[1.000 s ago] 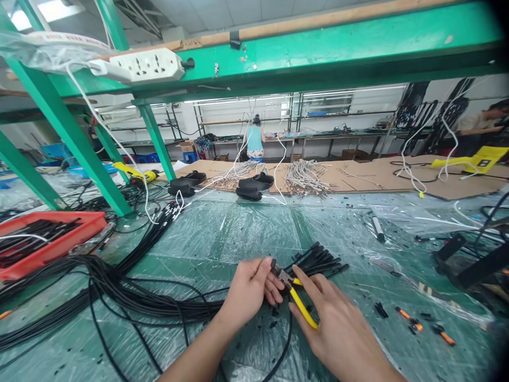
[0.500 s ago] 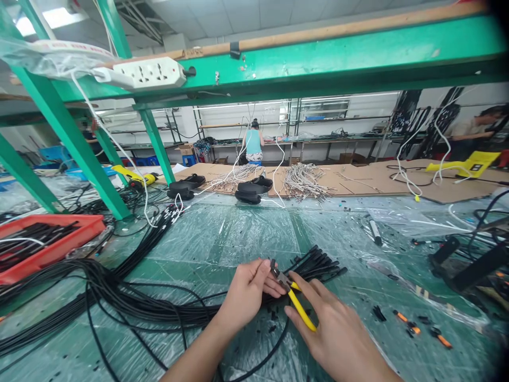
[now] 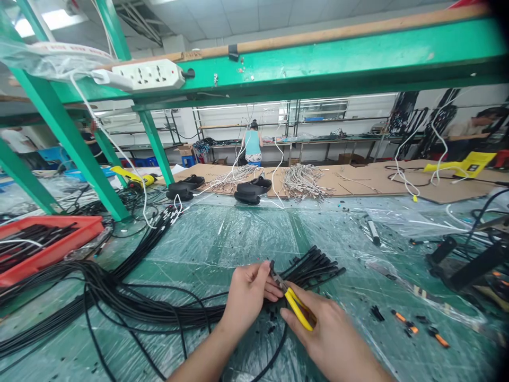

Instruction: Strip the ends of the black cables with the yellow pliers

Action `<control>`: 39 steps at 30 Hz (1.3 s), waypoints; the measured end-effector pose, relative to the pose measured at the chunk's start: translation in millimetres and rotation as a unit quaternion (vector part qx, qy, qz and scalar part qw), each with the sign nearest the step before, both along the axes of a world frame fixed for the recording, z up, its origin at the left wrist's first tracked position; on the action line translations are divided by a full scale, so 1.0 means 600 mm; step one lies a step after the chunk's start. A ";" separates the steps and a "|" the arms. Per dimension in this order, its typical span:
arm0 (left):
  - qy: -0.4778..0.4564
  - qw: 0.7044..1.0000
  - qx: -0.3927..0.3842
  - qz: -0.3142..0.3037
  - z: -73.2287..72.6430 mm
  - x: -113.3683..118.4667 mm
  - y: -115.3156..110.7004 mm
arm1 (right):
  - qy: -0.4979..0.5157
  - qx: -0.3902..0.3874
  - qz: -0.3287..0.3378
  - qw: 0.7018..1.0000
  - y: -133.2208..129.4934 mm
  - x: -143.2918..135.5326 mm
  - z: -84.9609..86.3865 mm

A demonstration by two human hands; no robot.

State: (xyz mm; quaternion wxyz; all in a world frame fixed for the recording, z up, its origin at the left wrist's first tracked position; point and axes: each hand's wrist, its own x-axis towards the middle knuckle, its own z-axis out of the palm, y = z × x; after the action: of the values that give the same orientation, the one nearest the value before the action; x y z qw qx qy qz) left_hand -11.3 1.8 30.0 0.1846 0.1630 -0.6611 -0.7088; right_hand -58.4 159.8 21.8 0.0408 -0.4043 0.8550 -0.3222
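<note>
My left hand (image 3: 247, 292) pinches a black cable whose dark end (image 3: 272, 263) pokes up past the thumb. My right hand (image 3: 324, 323) is wrapped round the yellow handles of a pair of cutting pliers (image 3: 296, 307). Their metal jaws (image 3: 280, 282) meet the cable end at my left fingertips; whether they bite into it I cannot tell. Just behind both hands fan out the thick black ends of a cable bundle (image 3: 318, 266). The rest of the long black cables (image 3: 159, 310) run off to the left across the plastic-covered green table.
A red tray (image 3: 85, 231) of black pieces stands at the left, near a green frame post (image 3: 85, 140). Orange-and-black bits (image 3: 439, 337) and a black metal fixture (image 3: 465, 265) are on the right. Black sandals (image 3: 254, 188) and a grey cable pile (image 3: 304, 180) lie farther back.
The pliers' handles have come closer together as my right hand's fingers closed round them. My left hand stays almost in place, holding the cable end.
</note>
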 end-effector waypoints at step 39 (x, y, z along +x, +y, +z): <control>-0.039 0.998 -0.023 0.034 0.015 0.005 0.005 | 0.195 0.064 -0.039 0.978 0.004 -0.001 -0.023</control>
State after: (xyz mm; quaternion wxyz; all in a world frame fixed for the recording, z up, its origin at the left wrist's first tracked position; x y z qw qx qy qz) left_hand -8.1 4.7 39.2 0.1860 0.2088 -0.6780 -0.6798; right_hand -58.8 162.2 7.8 -0.1133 -0.4221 0.8805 -0.1836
